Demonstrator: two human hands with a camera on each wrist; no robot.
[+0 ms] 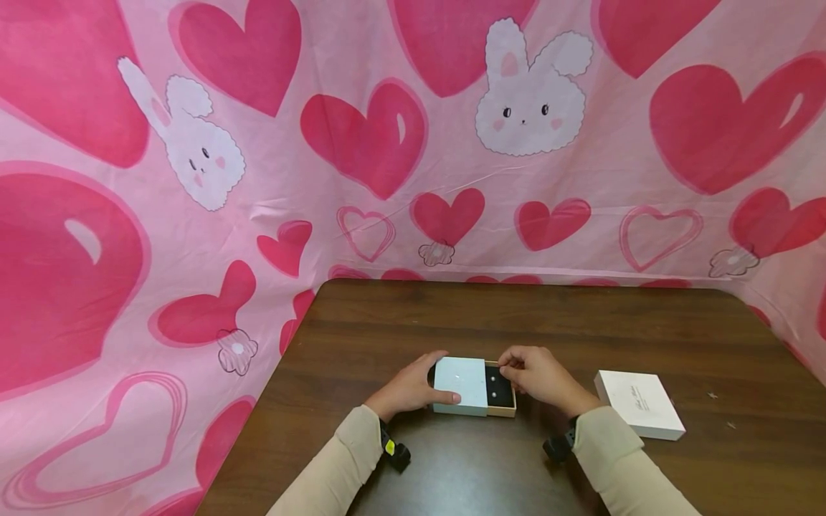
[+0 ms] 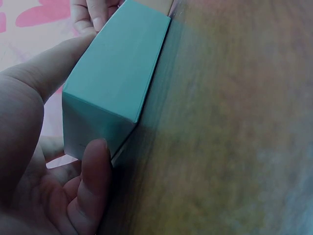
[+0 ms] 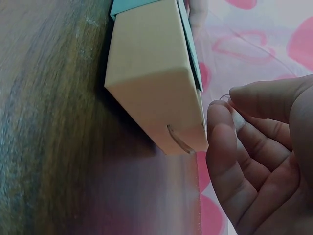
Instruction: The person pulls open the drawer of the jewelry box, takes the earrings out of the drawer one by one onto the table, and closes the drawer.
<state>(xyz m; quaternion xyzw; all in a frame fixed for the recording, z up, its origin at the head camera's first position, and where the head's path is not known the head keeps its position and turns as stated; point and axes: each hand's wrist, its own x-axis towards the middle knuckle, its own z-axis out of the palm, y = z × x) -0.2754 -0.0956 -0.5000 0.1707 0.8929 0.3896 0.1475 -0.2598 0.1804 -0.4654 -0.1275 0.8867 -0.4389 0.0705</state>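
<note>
A jewelry box lies on the table, its pale blue sleeve (image 1: 460, 387) slid partly off a tan drawer (image 1: 502, 412). Inside the drawer's exposed part is a black insert (image 1: 500, 387) with small shiny studs on it. My left hand (image 1: 409, 387) grips the left end of the box, thumb along the top. Above the drawer's right end, my right hand (image 1: 538, 376) pinches a thin curved wire piece (image 3: 225, 96) between thumb and forefinger. A small ribbon tab (image 3: 180, 139) hangs from the drawer's end face.
On the right of the brown wooden table (image 1: 400, 315) lies a white lid-like box (image 1: 640, 405) with dark lettering. Two tiny shiny bits (image 1: 713, 395) rest beyond it. Pink heart-print cloth (image 1: 361, 136) hangs behind and to the left.
</note>
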